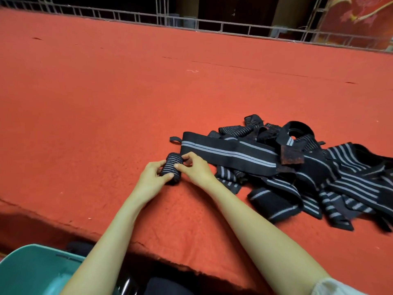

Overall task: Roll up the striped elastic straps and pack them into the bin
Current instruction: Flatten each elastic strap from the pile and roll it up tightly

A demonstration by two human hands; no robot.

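A black strap with thin white stripes is wound into a tight roll (171,169) on the red felt table (106,103). My left hand (151,177) grips the roll's near left side. My right hand (194,167) pinches its right side with thumb and fingers. Just behind the roll lies a flat black strap (229,155) with two grey stripes and a small loop at its left end. A heap of loose striped straps (329,177) spreads to the right. The teal bin (32,271) sits below the table's front edge at lower left.
A white wire grid fence (212,24) runs along the table's far edge. A worn brown hook-and-loop patch (290,155) shows on one strap in the heap. Dark clothing shows under the table's front edge beside the bin.
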